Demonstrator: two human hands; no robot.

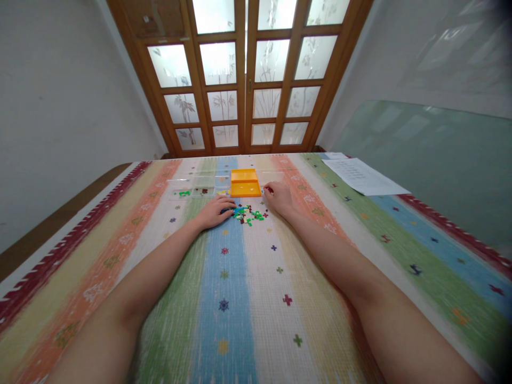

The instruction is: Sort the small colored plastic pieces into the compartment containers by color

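Note:
A small heap of tiny coloured pieces (248, 213), green, blue, dark red and white, lies on the striped cloth. My left hand (216, 209) rests palm down at the heap's left edge, fingertips touching the blue pieces, fingers loosely curled. My right hand (278, 196) sits to the right of the heap beside an orange tray (245, 183), its fingers pinched on a small dark red piece. Left of the tray stands a clear compartment box (198, 188) with a few green and dark pieces in it.
The striped cloth (248, 298) covers a wide surface. A white printed sheet (362, 175) lies at the far right. Wooden glazed doors (240, 80) stand behind, a glass panel (432, 160) leans at the right wall.

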